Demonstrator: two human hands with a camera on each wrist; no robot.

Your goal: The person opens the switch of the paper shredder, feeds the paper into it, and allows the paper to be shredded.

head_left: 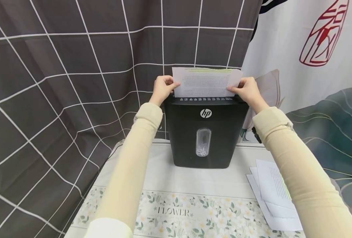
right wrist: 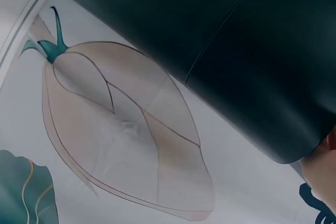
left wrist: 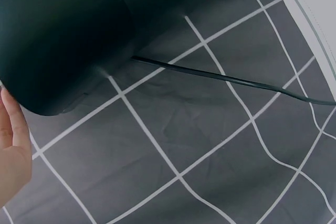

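A black HP paper shredder stands upright at the back of the table, with shreds showing in its clear window. A printed sheet of paper, marked with yellow highlighter near its top edge, stands upright at the shredder's top slot. My left hand pinches the sheet's left edge between thumb and fingers. On the opposite edge, my right hand pinches the paper the same way. The wrist views show mostly the shredder's sides, with part of the left hand and a sliver of the right hand.
Several loose sheets lie in a pile at the table's right, partly behind the right sleeve. A floral runner lettered FLOWER covers the front of the table. A black cord runs beside the shredder. Behind hangs a dark grid-patterned curtain.
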